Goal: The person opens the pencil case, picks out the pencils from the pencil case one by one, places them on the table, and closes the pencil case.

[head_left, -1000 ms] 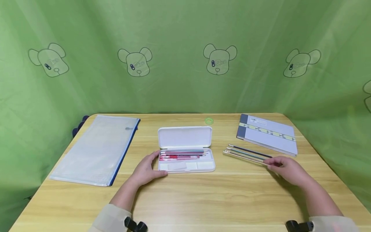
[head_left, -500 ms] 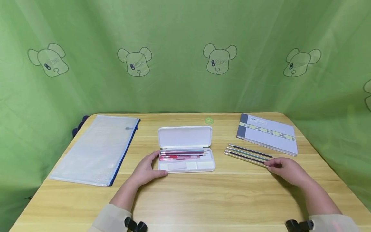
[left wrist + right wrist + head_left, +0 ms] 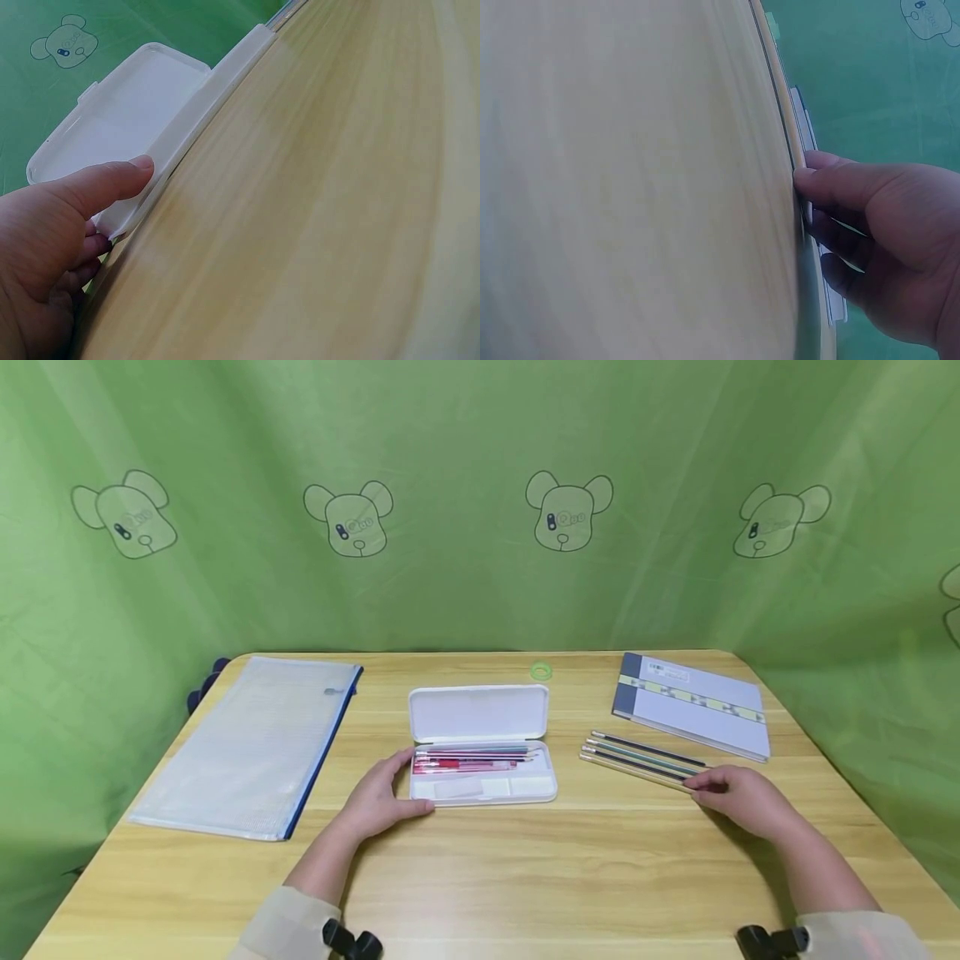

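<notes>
A white pencil case (image 3: 534, 787) lies with its lid (image 3: 478, 714) raised in the head view. Inside are several pencils (image 3: 480, 752) and red pens (image 3: 465, 766), with a pale eraser-like block (image 3: 458, 787) in the front part. My left hand (image 3: 380, 797) grips the case's left end, thumb at the front corner and fingers behind, as the left wrist view also shows. To the right, dark, teal and gold pencils (image 3: 637, 748) lie side by side. My right hand (image 3: 738, 795) pinches the near end of the closest, gold pencil (image 3: 633, 772) between thumb and fingers.
A clear zip pouch (image 3: 247, 747) with a blue edge lies on the left of the wooden table (image 3: 525, 877). A grey-blue notebook (image 3: 693, 702) sits at the back right, behind the pencils. A green tape roll (image 3: 541, 671) is near the back edge, before a green curtain (image 3: 465, 593).
My right hand has shifted slightly right and down, and the nearest pencils now lie spread apart, with a dark one showing beside the gold one. My left hand has stayed on the case.
</notes>
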A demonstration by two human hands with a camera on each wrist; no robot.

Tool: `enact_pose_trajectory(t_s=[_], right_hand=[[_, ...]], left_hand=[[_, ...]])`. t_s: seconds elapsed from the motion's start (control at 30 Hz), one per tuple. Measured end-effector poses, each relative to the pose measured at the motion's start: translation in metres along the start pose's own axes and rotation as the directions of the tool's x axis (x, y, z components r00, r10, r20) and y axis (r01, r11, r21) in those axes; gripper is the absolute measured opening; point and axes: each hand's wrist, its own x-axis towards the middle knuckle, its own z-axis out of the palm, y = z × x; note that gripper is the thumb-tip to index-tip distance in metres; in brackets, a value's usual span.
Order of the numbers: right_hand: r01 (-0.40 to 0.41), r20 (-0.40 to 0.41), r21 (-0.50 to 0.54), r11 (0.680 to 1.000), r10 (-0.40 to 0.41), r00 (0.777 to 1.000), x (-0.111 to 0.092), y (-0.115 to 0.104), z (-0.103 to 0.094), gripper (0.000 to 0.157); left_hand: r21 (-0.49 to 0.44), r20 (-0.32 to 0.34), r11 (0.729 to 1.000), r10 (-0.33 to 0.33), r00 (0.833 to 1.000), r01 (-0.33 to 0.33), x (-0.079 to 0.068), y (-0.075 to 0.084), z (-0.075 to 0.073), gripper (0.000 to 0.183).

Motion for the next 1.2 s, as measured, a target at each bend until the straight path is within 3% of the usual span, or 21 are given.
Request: enact_pose_trajectory(t_s=[0.43, 0.9, 1.2], right_hand=[[-0.030, -0.036, 0.059, 0.998, 0.032, 0.999, 0.002, -0.018, -0.001, 0.033], [0.130, -0.097, 0.097, 0.987, -0.120, 0.988, 0.029, -0.079, 0.016, 0.026], [0.214, -0.063, 0.175, 0.961, -0.206, 0.977, 0.055, -0.120, 0.037, 0.022]], left_hand=[[-0.004, -0.001, 1.000, -0.005, 1.000, 0.005, 0.000, 0.000, -0.002, 0.092], [-0.014, -0.002, 1.000, -0.004, 1.000, 0.004, 0.000, 0.000, 0.000, 0.093], [0.007, -0.006, 1.000, 0.010, 1.000, -0.010, 0.001, -0.003, 0.001, 0.092]])
